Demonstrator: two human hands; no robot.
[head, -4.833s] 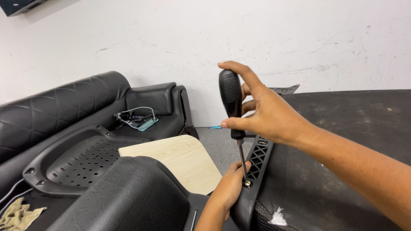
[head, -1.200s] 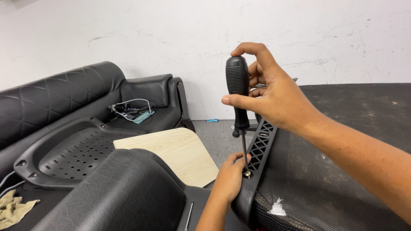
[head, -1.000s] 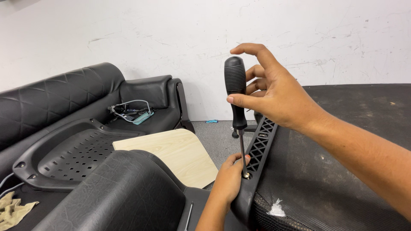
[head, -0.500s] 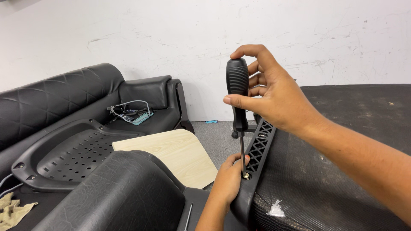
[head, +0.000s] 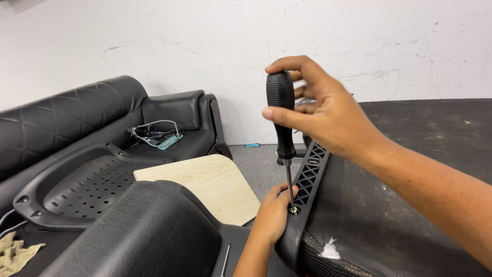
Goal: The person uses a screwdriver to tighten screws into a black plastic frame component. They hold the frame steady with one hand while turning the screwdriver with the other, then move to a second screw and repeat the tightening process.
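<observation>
1. The fingers and thumb of the right hand (head: pixel 328 115) close around the black ribbed handle of a screwdriver (head: pixel 281 113), held upright with the shaft pointing straight down.
2. The screwdriver's tip sits in a screw (head: pixel 293 210) set into the black lattice-patterned plastic frame (head: pixel 310 174) along the edge of a dark mesh seat panel (head: pixel 400 205).
3. The left hand (head: pixel 272 215) curls over the frame's lower edge, fingers closed on it and thumb just beside the screw, steadying the part.
4. Judged from this pose, the step in hand is turning the screw; whether it is going in or out cannot be told.
5. The next move seems to call for downward pressure and a plumb shaft, so the tip does not slip toward the left thumb.
6. Beyond the hands lie a pale wooden board (head: pixel 205 184), a perforated black seat shell (head: pixel 87 187) and a quilted black sofa (head: pixel 66 118) with a tangle of cables (head: pixel 154 136) on its seat.
7. A cloth rag (head: pixel 15 254) lies at the lower left; a white wall (head: pixel 205 46) closes the scene.
</observation>
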